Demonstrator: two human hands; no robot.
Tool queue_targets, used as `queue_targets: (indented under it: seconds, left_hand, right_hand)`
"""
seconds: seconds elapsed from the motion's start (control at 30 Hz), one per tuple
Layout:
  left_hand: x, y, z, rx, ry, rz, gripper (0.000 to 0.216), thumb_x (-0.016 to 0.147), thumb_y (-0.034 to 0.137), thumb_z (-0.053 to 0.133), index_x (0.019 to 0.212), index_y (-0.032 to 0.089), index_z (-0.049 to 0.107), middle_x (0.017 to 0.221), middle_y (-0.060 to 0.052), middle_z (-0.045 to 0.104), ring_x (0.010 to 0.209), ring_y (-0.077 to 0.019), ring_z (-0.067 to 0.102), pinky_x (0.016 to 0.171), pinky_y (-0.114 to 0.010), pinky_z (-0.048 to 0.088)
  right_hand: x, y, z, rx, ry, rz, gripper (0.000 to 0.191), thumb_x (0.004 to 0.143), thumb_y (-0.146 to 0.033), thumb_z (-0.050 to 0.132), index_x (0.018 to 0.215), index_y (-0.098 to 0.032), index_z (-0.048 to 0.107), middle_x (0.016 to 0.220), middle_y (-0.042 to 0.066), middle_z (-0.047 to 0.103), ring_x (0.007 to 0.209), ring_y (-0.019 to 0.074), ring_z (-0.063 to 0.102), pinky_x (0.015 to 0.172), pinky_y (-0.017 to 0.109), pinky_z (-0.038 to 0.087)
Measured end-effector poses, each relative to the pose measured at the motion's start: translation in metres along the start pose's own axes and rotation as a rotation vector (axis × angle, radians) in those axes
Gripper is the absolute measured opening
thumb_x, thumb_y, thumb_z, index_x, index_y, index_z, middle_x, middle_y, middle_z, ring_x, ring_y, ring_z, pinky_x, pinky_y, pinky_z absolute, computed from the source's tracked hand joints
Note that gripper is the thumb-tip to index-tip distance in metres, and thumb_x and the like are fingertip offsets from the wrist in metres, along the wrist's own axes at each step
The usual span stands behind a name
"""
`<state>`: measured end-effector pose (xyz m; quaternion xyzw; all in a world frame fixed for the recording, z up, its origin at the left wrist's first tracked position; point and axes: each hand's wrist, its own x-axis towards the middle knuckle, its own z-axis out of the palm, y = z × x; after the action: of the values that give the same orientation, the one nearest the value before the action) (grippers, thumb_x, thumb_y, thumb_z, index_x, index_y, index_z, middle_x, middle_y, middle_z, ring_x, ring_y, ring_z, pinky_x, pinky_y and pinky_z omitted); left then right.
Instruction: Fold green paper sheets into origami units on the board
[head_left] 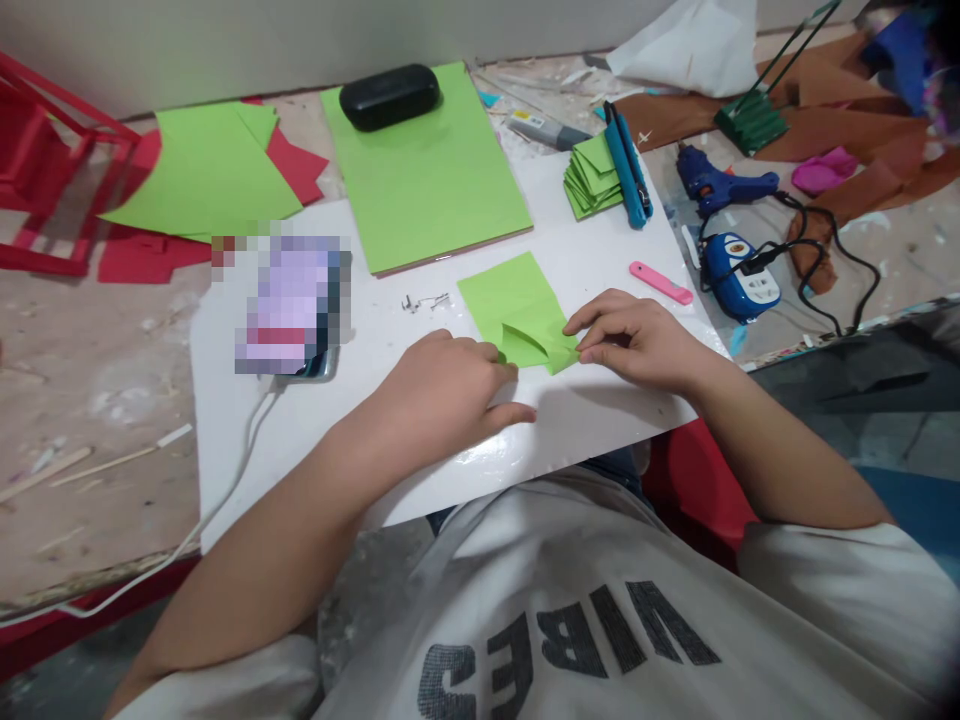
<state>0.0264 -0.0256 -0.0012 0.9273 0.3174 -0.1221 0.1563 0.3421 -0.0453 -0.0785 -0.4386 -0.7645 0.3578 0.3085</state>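
Observation:
A sheet of light green paper (pixel 510 285) lies on the white board (pixel 420 490), its near edge folded up and bulging in a loose flap. My right hand (pixel 637 340) pinches the paper's near right corner between thumb and fingertips. At the near left corner, my left hand (pixel 457 390) rests with its fingertips against the paper. Its thumb sticks out apart from the fingers, over the board. Small dark metallic bits (pixel 426 300) lie just left of the sheet. A pink folding cutter (pixel 660 283) is beyond my right hand.
A large green sheet (pixel 442 190) carries a black case (pixel 390 97). Folded green papers (pixel 592 175) and a blue cutter (pixel 628 165) sit back right. A blue glue gun (pixel 724 185) and corded socket block (pixel 741 275) stand right. A phone (pixel 292 305) with a white cable lies left.

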Motion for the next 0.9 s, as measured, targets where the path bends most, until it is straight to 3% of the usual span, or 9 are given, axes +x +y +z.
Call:
queue_targets:
  seconds: [0.13,0.27,0.5,0.7,0.9]
  left_hand:
    - [0.004,-0.004,0.004,-0.015,0.084,0.01,0.04,0.115,0.054,0.074,0.095,0.024,0.091,0.089,-0.009,0.075,0.084,-0.0284,0.071,0.078,-0.042,0.043]
    - [0.009,-0.001,0.016,-0.021,0.215,0.09,0.022,0.111,0.041,0.082,0.108,0.022,0.093,0.122,-0.015,0.083,0.116,-0.0354,0.075,0.1,-0.048,0.05]
    - [0.015,0.001,0.022,-0.033,0.143,0.237,0.042,0.112,0.041,0.082,0.147,0.016,0.082,0.147,-0.019,0.079,0.135,-0.0398,0.072,0.11,-0.05,0.053]
    - [0.013,0.0,0.018,-0.107,0.118,0.216,0.036,0.113,0.041,0.079,0.137,0.015,0.085,0.141,-0.02,0.08,0.132,-0.0396,0.073,0.114,-0.053,0.058]
    - [0.018,-0.005,0.021,-0.332,0.198,0.058,0.039,0.117,0.046,0.068,0.129,0.014,0.088,0.146,-0.021,0.082,0.136,-0.0394,0.076,0.117,-0.053,0.062]
  right_hand:
    - [0.0,-0.001,0.001,-0.017,0.0,0.006,0.008,0.098,-0.029,0.088,0.091,-0.031,0.09,0.122,0.007,0.092,0.12,0.0339,0.081,0.109,0.057,0.065]
    - [-0.002,0.0,0.003,-0.029,0.028,-0.008,0.005,0.097,-0.029,0.089,0.093,-0.032,0.088,0.12,0.007,0.092,0.119,0.0344,0.081,0.107,0.058,0.066]
    - [-0.003,0.004,0.006,-0.114,0.056,-0.152,0.005,0.105,-0.031,0.084,0.107,-0.032,0.088,0.123,0.006,0.093,0.117,0.0324,0.082,0.105,0.055,0.065]
    - [-0.007,0.005,0.013,-0.447,0.009,-0.289,0.027,0.116,-0.033,0.073,0.137,-0.033,0.09,0.13,0.009,0.094,0.114,0.0333,0.081,0.098,0.055,0.061]
    - [-0.01,-0.005,0.017,-0.703,-0.1,-0.328,0.047,0.121,-0.023,0.057,0.164,-0.026,0.076,0.159,0.011,0.085,0.124,0.0354,0.075,0.098,0.055,0.058]
